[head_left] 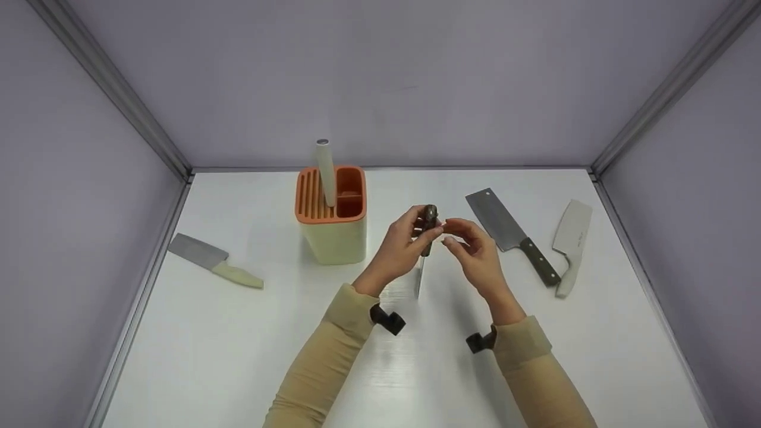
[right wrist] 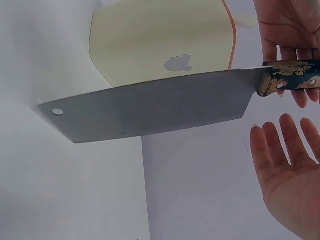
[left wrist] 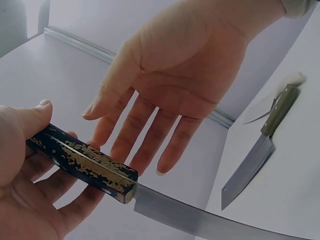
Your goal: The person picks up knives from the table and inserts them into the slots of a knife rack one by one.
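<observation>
A cleaver [right wrist: 160,105] with a dark, worn handle, its coating flaked to bare wood, is held up above the white table. My left hand [head_left: 399,246] grips it by the handle [left wrist: 90,162], thumb on one side and fingers on the other. In the head view the blade [head_left: 420,279] hangs toward me, seen nearly edge-on. Close beside the handle is my right hand [head_left: 478,255], its fingers relaxed and holding nothing. In the left wrist view the palm of that right hand [left wrist: 185,75] faces the camera.
A cream knife block [head_left: 334,244] with an orange slotted top stands left of my hands, a white-handled knife [head_left: 326,172] upright in it. A green-handled cleaver [head_left: 504,223] and a white knife [head_left: 572,238] lie to the right. Far left lies a cream-handled cleaver [head_left: 202,252].
</observation>
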A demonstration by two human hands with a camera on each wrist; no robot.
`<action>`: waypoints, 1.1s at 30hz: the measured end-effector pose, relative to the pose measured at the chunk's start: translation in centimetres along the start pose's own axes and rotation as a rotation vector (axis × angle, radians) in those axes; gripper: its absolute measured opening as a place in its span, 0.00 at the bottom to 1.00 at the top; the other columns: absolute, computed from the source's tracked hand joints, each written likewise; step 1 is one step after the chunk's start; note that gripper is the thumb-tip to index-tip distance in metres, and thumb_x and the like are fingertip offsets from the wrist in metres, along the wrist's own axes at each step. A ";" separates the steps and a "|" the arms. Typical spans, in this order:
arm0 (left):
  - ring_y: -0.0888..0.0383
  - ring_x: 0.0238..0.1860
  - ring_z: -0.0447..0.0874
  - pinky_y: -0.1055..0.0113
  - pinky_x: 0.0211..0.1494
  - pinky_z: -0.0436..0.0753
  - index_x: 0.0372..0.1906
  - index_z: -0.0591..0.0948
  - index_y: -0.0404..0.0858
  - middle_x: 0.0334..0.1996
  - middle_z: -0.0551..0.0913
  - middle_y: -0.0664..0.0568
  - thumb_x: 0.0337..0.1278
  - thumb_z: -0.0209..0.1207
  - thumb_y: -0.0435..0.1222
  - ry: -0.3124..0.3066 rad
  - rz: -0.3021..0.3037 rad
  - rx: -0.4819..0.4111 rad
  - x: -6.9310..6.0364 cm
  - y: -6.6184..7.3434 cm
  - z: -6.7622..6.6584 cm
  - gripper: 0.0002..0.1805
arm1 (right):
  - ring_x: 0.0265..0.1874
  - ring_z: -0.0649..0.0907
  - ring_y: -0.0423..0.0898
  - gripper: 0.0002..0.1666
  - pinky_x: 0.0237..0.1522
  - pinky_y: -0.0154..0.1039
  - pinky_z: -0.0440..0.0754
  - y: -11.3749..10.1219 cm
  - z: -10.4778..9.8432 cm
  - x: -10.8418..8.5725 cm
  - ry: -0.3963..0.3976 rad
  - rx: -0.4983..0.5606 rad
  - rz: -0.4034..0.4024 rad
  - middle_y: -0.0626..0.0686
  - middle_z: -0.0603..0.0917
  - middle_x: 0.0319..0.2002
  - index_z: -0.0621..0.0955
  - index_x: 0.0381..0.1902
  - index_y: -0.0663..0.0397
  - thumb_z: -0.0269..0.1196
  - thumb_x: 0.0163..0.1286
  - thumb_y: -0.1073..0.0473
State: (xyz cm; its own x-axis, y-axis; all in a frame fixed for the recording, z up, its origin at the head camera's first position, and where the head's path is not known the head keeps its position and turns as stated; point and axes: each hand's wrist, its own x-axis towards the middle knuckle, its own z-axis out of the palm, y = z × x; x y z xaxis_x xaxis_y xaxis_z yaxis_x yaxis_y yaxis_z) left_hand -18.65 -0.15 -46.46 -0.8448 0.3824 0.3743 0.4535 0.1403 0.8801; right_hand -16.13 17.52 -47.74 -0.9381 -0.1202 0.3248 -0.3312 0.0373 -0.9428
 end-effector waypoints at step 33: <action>0.57 0.32 0.66 0.66 0.35 0.68 0.52 0.66 0.32 0.31 0.67 0.51 0.76 0.47 0.37 0.190 -0.014 -0.025 -5.0 1.1 -4.7 0.11 | 0.61 0.72 0.68 0.29 0.58 0.63 0.71 -1.6 2.9 1.9 -0.249 -0.190 -0.104 0.71 0.72 0.61 0.65 0.68 0.73 0.57 0.72 0.70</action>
State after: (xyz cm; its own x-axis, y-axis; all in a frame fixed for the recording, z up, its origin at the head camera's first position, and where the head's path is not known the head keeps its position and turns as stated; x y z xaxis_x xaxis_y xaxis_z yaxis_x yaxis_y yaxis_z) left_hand -15.26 -6.18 -46.01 -0.8906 0.2011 0.4079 0.4357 0.1207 0.8920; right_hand -17.09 14.38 -45.83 -0.8527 -0.3710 0.3679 -0.4584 0.1934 -0.8674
